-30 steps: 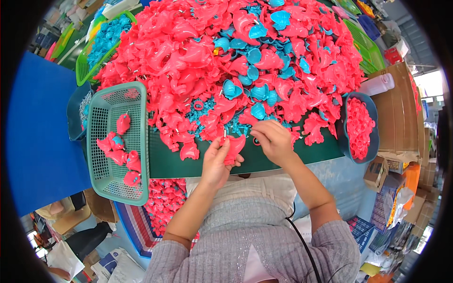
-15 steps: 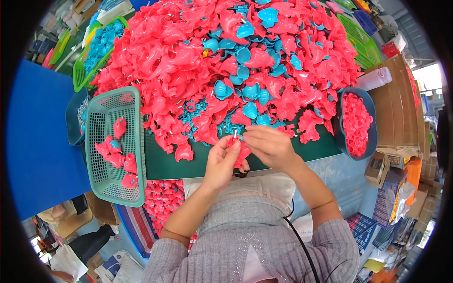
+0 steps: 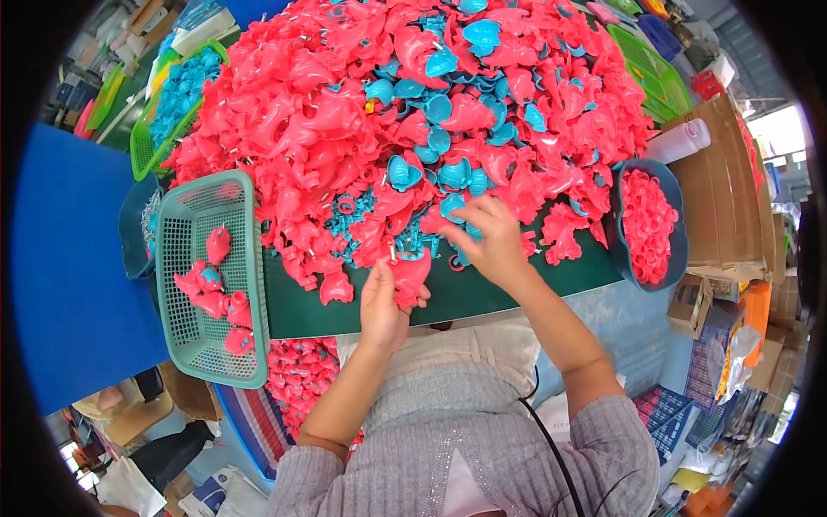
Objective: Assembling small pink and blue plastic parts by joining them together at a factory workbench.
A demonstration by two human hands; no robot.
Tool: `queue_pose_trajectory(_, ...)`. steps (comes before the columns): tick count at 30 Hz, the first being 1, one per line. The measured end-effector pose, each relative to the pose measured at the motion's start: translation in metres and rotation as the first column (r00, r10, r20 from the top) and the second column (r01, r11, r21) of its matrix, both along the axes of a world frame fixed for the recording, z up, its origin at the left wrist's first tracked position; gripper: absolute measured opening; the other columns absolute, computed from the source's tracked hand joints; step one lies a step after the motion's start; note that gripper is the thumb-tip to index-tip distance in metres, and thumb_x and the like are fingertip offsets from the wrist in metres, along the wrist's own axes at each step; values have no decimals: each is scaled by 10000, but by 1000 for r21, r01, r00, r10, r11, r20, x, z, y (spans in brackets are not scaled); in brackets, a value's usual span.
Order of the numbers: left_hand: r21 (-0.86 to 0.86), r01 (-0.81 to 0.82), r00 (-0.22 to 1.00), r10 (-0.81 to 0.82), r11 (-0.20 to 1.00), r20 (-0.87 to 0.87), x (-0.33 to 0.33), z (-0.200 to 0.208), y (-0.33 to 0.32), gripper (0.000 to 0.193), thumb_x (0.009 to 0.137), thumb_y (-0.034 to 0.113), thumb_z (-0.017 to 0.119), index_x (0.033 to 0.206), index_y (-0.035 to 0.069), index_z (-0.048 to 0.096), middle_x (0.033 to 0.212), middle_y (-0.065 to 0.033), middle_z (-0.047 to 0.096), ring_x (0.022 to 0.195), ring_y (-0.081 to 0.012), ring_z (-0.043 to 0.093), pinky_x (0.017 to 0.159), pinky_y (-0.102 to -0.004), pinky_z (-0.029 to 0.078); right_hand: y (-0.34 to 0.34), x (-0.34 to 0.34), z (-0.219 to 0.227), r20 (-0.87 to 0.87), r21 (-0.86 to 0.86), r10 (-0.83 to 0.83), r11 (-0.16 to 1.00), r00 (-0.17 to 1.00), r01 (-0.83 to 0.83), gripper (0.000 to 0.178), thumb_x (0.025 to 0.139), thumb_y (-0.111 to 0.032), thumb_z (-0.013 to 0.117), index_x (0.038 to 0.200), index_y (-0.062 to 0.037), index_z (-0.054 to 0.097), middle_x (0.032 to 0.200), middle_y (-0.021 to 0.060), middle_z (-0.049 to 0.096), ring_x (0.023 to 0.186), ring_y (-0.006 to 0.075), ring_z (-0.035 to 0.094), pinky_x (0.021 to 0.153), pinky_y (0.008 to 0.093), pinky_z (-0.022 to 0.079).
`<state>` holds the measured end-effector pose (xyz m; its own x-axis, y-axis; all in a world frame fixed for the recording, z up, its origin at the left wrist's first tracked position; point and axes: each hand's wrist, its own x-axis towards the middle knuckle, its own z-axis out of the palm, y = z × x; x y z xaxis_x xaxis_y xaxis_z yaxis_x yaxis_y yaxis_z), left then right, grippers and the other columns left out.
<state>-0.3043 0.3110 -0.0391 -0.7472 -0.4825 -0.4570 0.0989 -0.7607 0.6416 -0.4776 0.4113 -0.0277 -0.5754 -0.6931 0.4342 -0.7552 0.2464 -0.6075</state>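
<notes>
My left hand (image 3: 385, 308) is closed round a glossy pink plastic shell piece (image 3: 412, 276) above the table's near edge. A short metal pin (image 3: 393, 253) stands up beside my left fingertips, and a bit of blue shows along the shell's upper rim. Over the near side of the pile, my right hand (image 3: 493, 241) is open, fingers stretched toward the small blue parts (image 3: 416, 237). Its fingertips are slightly blurred. Blue half shells (image 3: 405, 172) lie among the heaped pink plastic pieces (image 3: 319, 112) just beyond both hands.
A green mesh basket (image 3: 257, 284) at left holds several pink-and-blue pieces. Pink rings fill a dark tub (image 3: 614, 228) at right, near a cardboard box (image 3: 722, 189). A green basket of blue parts (image 3: 185, 86) stands far left. More pink pieces (image 3: 301, 379) sit below the table edge.
My hands have parted. The left has moved slightly left and lower with the pink shell; the right has left the shell and reached forward to the pile.
</notes>
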Motion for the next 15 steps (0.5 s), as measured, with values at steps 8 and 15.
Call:
queue_pose_trajectory(8, 146, -76, 996, 82, 986, -42, -14, 7, -8, 357, 1005, 385, 406, 1115, 54, 484, 896, -108, 639, 698, -214, 636, 560, -309, 505, -4, 0, -13, -369, 216, 83, 977, 926, -2, 184, 665, -73, 727, 836, -65, 659, 795, 55, 535, 738, 245, 540, 623, 368, 432)
queue_pose_trajectory(15, 236, 12, 1000, -12, 972, 2, -40, 19, 4, 248, 926, 265, 615, 1090, 111, 509, 858, -2, 618, 722, -112, 617, 554, -282, 483, 15, 34, 24, -202, -34, 344, 933, 917, -358, 192, 699, -9, 692, 887, -37, 670, 845, 82, 586, 788, 257, 585, 676, 351, 461)
